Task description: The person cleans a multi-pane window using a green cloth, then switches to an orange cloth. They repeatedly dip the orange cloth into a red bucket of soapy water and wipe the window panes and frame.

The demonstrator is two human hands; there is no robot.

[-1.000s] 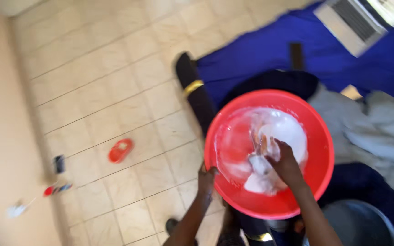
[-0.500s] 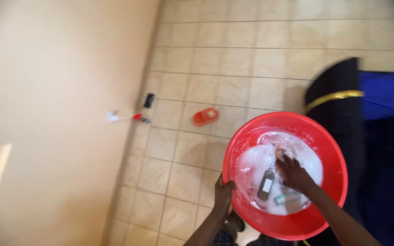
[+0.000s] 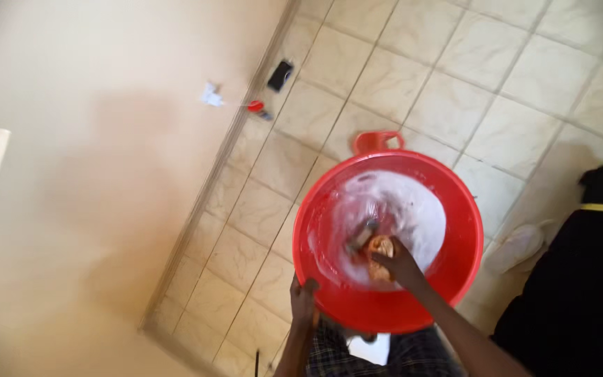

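A round red plastic basin (image 3: pixel 463 230) sits in front of me, filled with white soapy water (image 3: pixel 413 209). My left hand (image 3: pixel 303 297) grips the basin's near left rim. Inside the basin, my right hand (image 3: pixel 398 264) closes its fingers on a small orange-brown thing (image 3: pixel 380 246) in the suds; I cannot tell what it is. A small dark piece (image 3: pixel 363 234) pokes out of the foam just left of it.
Beige floor tiles (image 3: pixel 455 63) run up to a tan wall (image 3: pixel 92 174). A small red container (image 3: pixel 377 141) lies just beyond the basin. A black phone (image 3: pixel 280 75), a white plug (image 3: pixel 211 95) and a small red item (image 3: pixel 255 107) lie by the wall. Dark cloth (image 3: pixel 587 279) is at right.
The view has swung and rotated left, bringing in more wall and less blue and dark cloth. My left hand stays on the rim; my right hand now holds an orange-brown thing in the suds.
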